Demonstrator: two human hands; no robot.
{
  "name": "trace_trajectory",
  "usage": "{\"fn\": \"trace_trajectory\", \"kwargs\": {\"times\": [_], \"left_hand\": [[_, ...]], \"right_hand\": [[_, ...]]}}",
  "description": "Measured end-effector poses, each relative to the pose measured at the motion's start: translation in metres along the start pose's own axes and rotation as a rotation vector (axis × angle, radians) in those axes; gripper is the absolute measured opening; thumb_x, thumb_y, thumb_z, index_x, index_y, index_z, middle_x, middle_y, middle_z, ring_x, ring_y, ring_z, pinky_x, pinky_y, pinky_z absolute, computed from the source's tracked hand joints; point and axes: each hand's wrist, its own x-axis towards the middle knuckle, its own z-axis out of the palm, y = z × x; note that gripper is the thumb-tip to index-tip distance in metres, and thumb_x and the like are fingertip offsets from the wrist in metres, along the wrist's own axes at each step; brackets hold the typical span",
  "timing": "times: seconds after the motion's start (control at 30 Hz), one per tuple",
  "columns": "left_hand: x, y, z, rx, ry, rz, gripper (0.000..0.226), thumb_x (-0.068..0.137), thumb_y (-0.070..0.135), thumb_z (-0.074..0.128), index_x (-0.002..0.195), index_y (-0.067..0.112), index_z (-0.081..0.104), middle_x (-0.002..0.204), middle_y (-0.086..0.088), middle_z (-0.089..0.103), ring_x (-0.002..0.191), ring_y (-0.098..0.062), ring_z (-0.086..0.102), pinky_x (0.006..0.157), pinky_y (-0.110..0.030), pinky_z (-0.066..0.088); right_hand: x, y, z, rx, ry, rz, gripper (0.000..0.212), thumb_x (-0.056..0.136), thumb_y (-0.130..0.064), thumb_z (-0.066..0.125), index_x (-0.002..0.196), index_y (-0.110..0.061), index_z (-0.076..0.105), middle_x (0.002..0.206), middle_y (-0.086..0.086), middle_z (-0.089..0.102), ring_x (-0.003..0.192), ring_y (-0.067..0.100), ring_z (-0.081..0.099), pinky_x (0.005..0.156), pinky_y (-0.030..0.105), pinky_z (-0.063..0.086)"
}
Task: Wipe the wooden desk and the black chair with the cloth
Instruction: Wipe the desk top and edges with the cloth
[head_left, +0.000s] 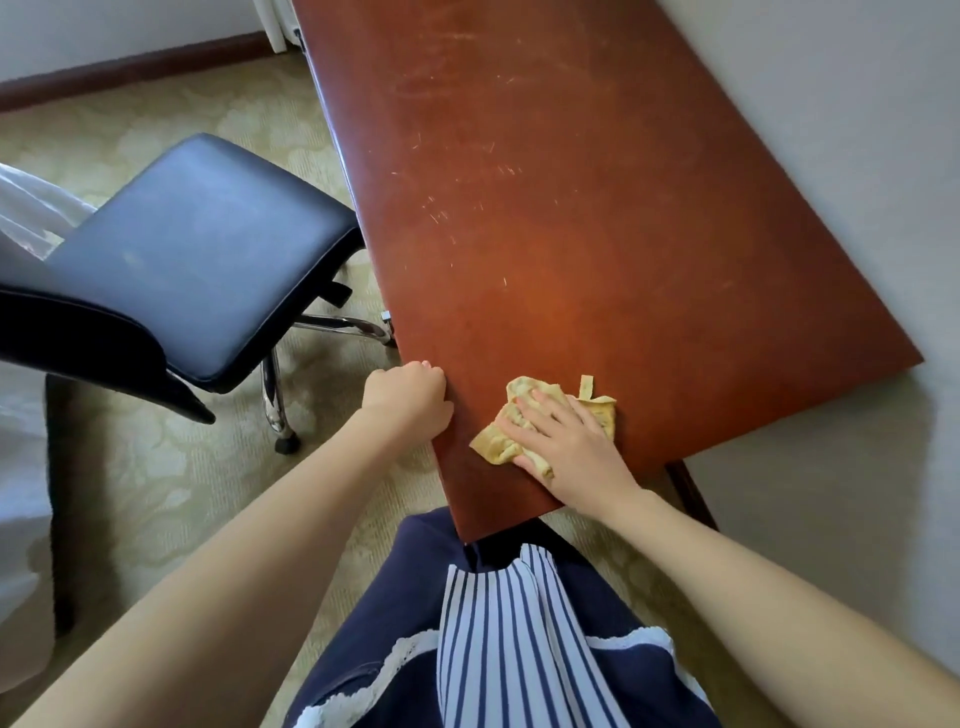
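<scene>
A reddish-brown wooden desk runs from the near centre to the far top, its top scratched in places. A crumpled yellow cloth lies near the desk's near corner. My right hand lies flat on the cloth with fingers spread, pressing it onto the wood. My left hand is curled over the desk's left edge, gripping it beside the cloth. The black padded chair stands left of the desk, its seat facing the desk edge.
The chair's chrome legs and a castor stand on patterned beige carpet. A grey wall runs along the desk's right side. White fabric shows at the far left. A dark baseboard crosses the back.
</scene>
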Motion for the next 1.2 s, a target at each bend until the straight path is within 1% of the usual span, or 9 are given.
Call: {"fn": "trace_trajectory", "kwargs": {"times": [0.07, 0.1, 0.2, 0.33, 0.53, 0.67, 0.8, 1.07, 1.2], "left_hand": [[0.002, 0.007, -0.002, -0.006, 0.088, 0.005, 0.027, 0.094, 0.03, 0.043, 0.11, 0.01, 0.054, 0.119, -0.009, 0.058, 0.109, -0.03, 0.055, 0.08, -0.035, 0.037], [0.005, 0.011, -0.001, -0.034, 0.125, 0.004, 0.03, 0.094, 0.03, 0.044, 0.115, 0.01, 0.052, 0.126, -0.01, 0.054, 0.115, -0.031, 0.051, 0.088, -0.037, 0.037], [0.012, 0.026, 0.003, -0.115, 0.124, -0.015, 0.055, 0.095, 0.035, 0.048, 0.141, 0.011, 0.031, 0.155, -0.013, 0.019, 0.142, -0.031, 0.02, 0.111, -0.048, 0.021], [0.019, 0.047, 0.014, -0.223, -0.033, -0.093, 0.088, 0.093, 0.046, 0.053, 0.151, 0.014, -0.005, 0.158, -0.015, -0.014, 0.145, -0.036, -0.012, 0.113, -0.059, 0.003], [0.026, 0.057, 0.022, -0.229, -0.075, -0.164, 0.103, 0.086, 0.062, 0.052, 0.15, 0.01, -0.01, 0.156, -0.019, -0.017, 0.144, -0.039, -0.012, 0.115, -0.055, 0.005], [0.032, 0.062, 0.02, -0.164, -0.13, -0.199, 0.119, 0.075, 0.069, 0.059, 0.15, 0.009, -0.011, 0.156, -0.021, -0.016, 0.144, -0.041, -0.01, 0.114, -0.056, 0.006], [0.032, 0.069, 0.024, -0.12, -0.149, -0.245, 0.134, 0.064, 0.073, 0.066, 0.149, 0.009, -0.016, 0.155, -0.021, -0.019, 0.143, -0.04, -0.012, 0.114, -0.057, 0.005], [0.031, 0.076, 0.029, -0.127, -0.159, -0.273, 0.143, 0.058, 0.069, 0.074, 0.147, 0.009, -0.02, 0.153, -0.022, -0.023, 0.143, -0.041, -0.015, 0.114, -0.055, 0.011], [0.03, 0.076, 0.027, -0.157, -0.158, -0.27, 0.142, 0.059, 0.067, 0.075, 0.147, 0.009, -0.02, 0.153, -0.022, -0.024, 0.142, -0.041, -0.016, 0.114, -0.054, 0.012]], "right_hand": [[-0.02, 0.012, -0.001, -0.028, -0.001, -0.05, 0.044, 0.089, -0.033, 0.062, 0.132, -0.027, 0.054, 0.138, 0.002, 0.052, 0.132, 0.024, 0.043, 0.107, 0.046, 0.036], [-0.026, 0.021, -0.003, -0.052, -0.004, -0.056, 0.045, 0.088, -0.032, 0.063, 0.132, -0.027, 0.054, 0.137, 0.002, 0.053, 0.131, 0.024, 0.044, 0.106, 0.045, 0.038], [-0.036, 0.049, -0.013, -0.088, -0.005, -0.01, 0.048, 0.088, -0.031, 0.063, 0.134, -0.027, 0.052, 0.139, 0.001, 0.051, 0.132, 0.023, 0.043, 0.105, 0.045, 0.04], [-0.034, 0.093, -0.03, -0.076, 0.007, 0.078, 0.049, 0.088, -0.028, 0.064, 0.135, -0.027, 0.05, 0.139, 0.002, 0.051, 0.132, 0.024, 0.044, 0.107, 0.045, 0.037], [0.001, 0.174, -0.058, -0.074, -0.059, 0.29, 0.047, 0.099, -0.036, 0.04, 0.145, -0.034, 0.031, 0.153, -0.003, 0.028, 0.144, 0.016, 0.018, 0.115, 0.038, 0.015], [0.047, 0.204, -0.074, -0.057, -0.072, 0.412, 0.046, 0.102, -0.034, 0.027, 0.148, -0.031, 0.024, 0.156, 0.001, 0.021, 0.145, 0.021, 0.01, 0.115, 0.044, 0.017], [0.086, 0.188, -0.076, -0.041, -0.108, 0.447, 0.048, 0.102, -0.036, 0.028, 0.149, -0.029, 0.021, 0.156, 0.0, 0.02, 0.145, 0.027, 0.008, 0.113, 0.052, 0.02], [0.083, 0.116, -0.042, -0.052, -0.136, 0.106, 0.051, 0.1, -0.037, 0.037, 0.148, -0.032, 0.021, 0.157, 0.0, 0.018, 0.145, 0.026, 0.006, 0.114, 0.051, 0.009], [0.047, 0.119, -0.036, -0.068, -0.063, -0.118, 0.048, 0.099, -0.027, 0.044, 0.145, -0.03, 0.032, 0.152, 0.0, 0.032, 0.144, 0.024, 0.019, 0.115, 0.045, 0.012]]}}
